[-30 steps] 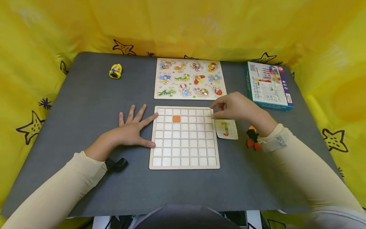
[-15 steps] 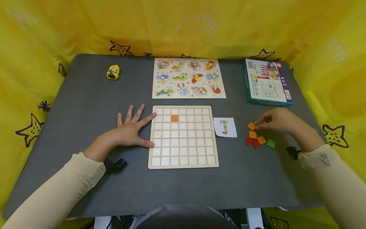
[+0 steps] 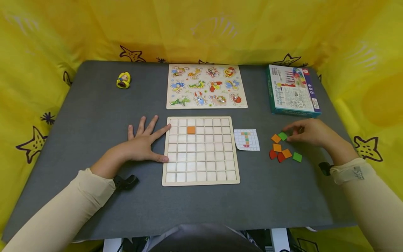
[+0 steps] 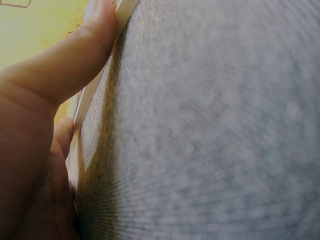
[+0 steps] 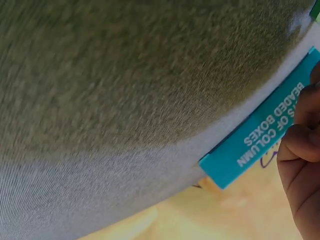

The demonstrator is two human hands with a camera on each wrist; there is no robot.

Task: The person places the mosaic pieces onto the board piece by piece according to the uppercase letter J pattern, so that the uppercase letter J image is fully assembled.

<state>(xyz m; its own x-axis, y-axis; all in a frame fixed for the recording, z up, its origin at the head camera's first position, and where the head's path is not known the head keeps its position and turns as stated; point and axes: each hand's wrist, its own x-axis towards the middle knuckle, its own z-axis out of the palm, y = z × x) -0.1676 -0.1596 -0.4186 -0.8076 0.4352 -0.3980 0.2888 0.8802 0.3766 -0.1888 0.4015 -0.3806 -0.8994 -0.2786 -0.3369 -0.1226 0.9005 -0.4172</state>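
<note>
A wooden grid board (image 3: 201, 184) with white cells lies mid-table, one orange square tile (image 3: 191, 130) in its second row. My left hand (image 3: 143, 145) is spread at the board's left side, thumb and index finger touching its edge; in the left wrist view the thumb (image 4: 82, 52) presses against the rim. To the right, my right hand (image 3: 311, 133) reaches to a green tile (image 3: 282, 136), thumb and index finger apart with their tips right at it. Several orange tiles (image 3: 277, 147), red rounded pieces (image 3: 273, 154) and another green tile (image 3: 297, 157) lie just below.
A pattern card (image 3: 247, 140) with a coloured figure lies beside the board's right edge. Behind are an insect puzzle (image 3: 206, 85), a teal box (image 3: 294, 90) and a small yellow toy figure (image 3: 124, 80). Yellow cloth (image 3: 201, 31) surrounds the grey table (image 3: 141, 210).
My right hand has moved from the board's upper right corner to the loose tiles, and its thumb and index finger have spread. My left hand stays at the board.
</note>
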